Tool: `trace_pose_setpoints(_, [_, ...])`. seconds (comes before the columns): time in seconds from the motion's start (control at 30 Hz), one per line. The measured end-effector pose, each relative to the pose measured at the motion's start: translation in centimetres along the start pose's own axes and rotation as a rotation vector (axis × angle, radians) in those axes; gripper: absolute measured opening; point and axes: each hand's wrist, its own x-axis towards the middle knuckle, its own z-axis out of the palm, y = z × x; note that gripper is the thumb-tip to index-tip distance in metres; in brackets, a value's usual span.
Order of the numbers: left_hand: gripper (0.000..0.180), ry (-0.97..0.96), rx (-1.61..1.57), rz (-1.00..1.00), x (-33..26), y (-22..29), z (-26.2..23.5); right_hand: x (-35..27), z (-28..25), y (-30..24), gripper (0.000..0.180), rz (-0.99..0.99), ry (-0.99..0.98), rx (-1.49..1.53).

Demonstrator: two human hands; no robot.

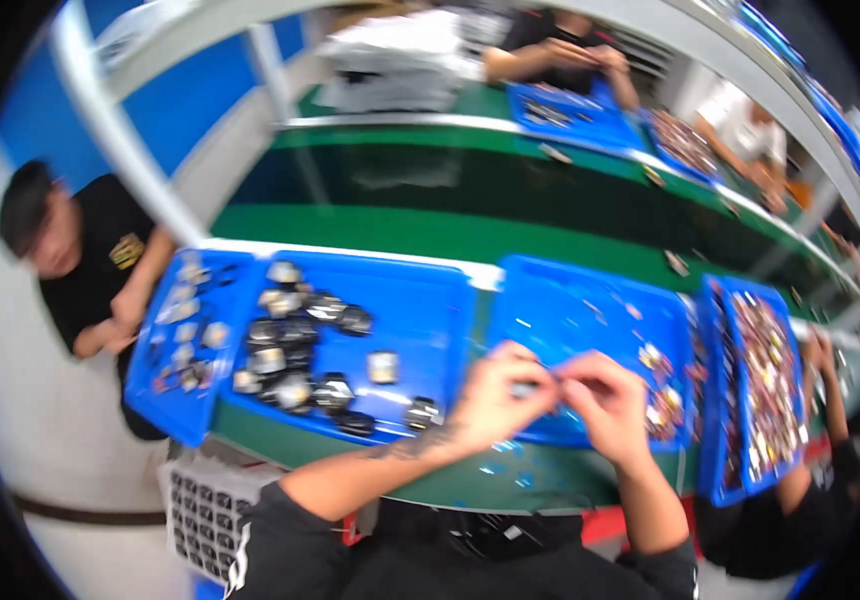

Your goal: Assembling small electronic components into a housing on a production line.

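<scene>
We've got both hands meeting over the near edge of the middle blue tray [590,300]: left hand [498,395] and right hand [605,400] pinched narrow, fingertips together on a tiny part too blurred to identify. Dark and silver parts [300,350] sit piled in the left blue tray [420,300], well apart.

A single head-worn fisheye view looks steeply down, close above the green workbench [510,240], edges bending outward.

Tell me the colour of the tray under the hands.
Blue tray, seen in the head view, the only one.
</scene>
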Motion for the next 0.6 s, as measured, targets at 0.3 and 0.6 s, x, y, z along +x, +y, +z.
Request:
trace_pose_setpoints(0.3, [0.049, 0.002, -0.536, -0.253, 0.8, -2.1, 2.9, -1.7, -2.8, 2.2, 0.01, 0.073, 0.29, -0.074])
trace_pose_setpoints(0.6, [0.025, -0.037, -0.789, -0.423, 1.0, -2.3, 2.8, -2.8, -3.2, 1.8, 0.013, 0.32, 0.058, 0.266])
